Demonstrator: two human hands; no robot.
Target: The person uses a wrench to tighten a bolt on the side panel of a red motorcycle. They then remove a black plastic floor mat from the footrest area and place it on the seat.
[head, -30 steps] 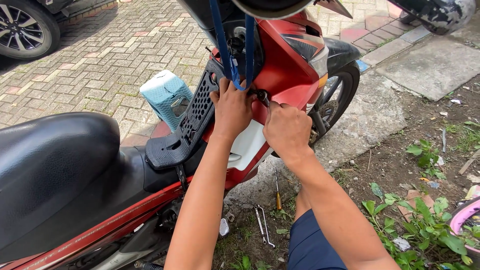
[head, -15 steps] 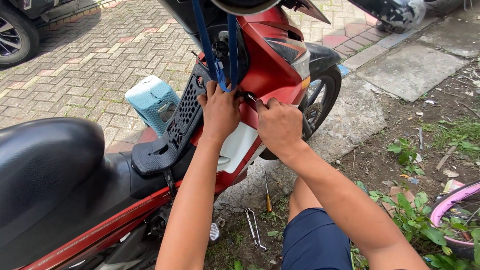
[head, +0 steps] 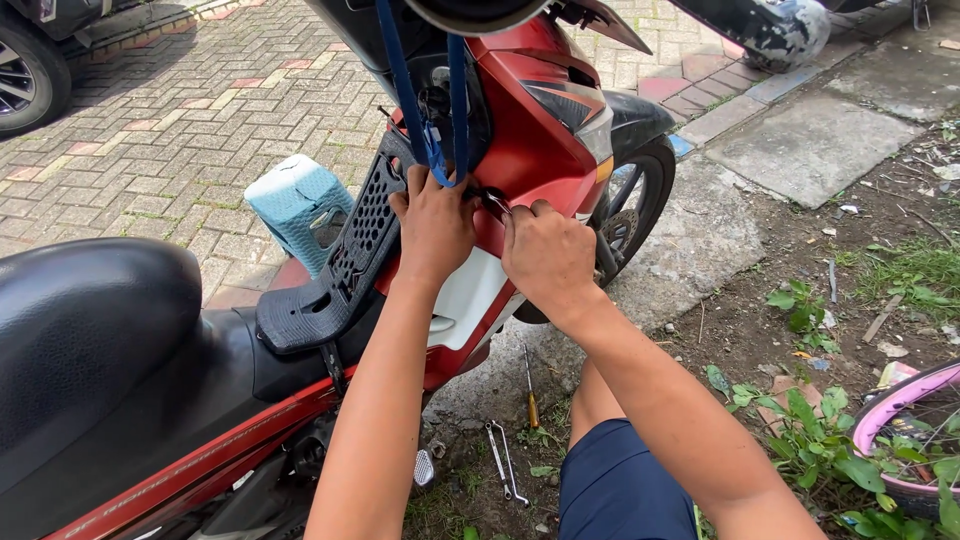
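Observation:
A red motorbike (head: 530,130) with a black seat (head: 90,330) stands in front of me. My left hand (head: 435,225) rests on its red and white side panel (head: 470,290), fingers curled over the panel's upper edge beside the black perforated leg shield (head: 365,235). My right hand (head: 548,255) is closed just to the right of it, pinching a small metal tool (head: 495,203) whose tip meets the panel edge. Above both hands a blue strap (head: 430,130) hangs down.
A screwdriver (head: 529,385) and two wrenches (head: 503,460) lie on the ground under my arms. A light blue plastic stool (head: 295,205) stands on the brick paving behind the bike. The front wheel (head: 635,215) is to the right; a pink bicycle wheel (head: 900,410) is at the right edge.
Both hands have stayed at the same spot on the panel edge. Only my view has shifted slightly.

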